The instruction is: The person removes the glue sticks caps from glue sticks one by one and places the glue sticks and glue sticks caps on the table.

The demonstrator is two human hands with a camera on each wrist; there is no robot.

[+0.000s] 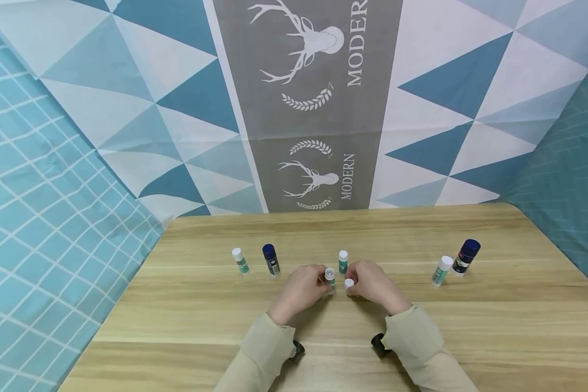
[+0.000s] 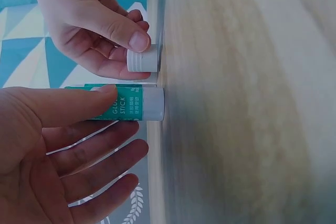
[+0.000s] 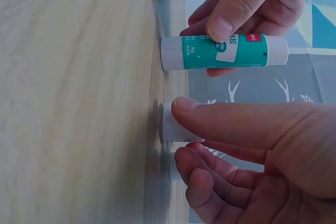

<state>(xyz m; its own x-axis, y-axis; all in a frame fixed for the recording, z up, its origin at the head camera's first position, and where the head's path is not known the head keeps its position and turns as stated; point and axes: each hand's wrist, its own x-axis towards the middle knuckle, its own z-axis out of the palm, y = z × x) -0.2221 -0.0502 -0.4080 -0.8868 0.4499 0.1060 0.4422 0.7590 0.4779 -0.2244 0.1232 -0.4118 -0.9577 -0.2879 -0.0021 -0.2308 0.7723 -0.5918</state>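
My left hand (image 1: 304, 288) pinches a green-and-white glue stick (image 1: 330, 282) upright, thumb across its label; its white top end is uncapped. In the left wrist view the other fingers of that hand are spread beside the glue stick (image 2: 128, 103). Just to the right, my right hand (image 1: 374, 284) holds a small white cap (image 1: 349, 283) between thumb and fingers. The right wrist view has this cap (image 3: 178, 124) at the tabletop, apart from the glue stick (image 3: 226, 51). Right behind both hands stands another green glue stick (image 1: 343, 262) with a white cap.
On the left of the wooden table (image 1: 201, 316) stand a green glue stick (image 1: 240, 261) and a navy one (image 1: 271, 259). Toward the right are another green glue stick (image 1: 442, 271) and a navy one (image 1: 466, 257). A patterned cloth (image 1: 323, 120) hangs behind the table.
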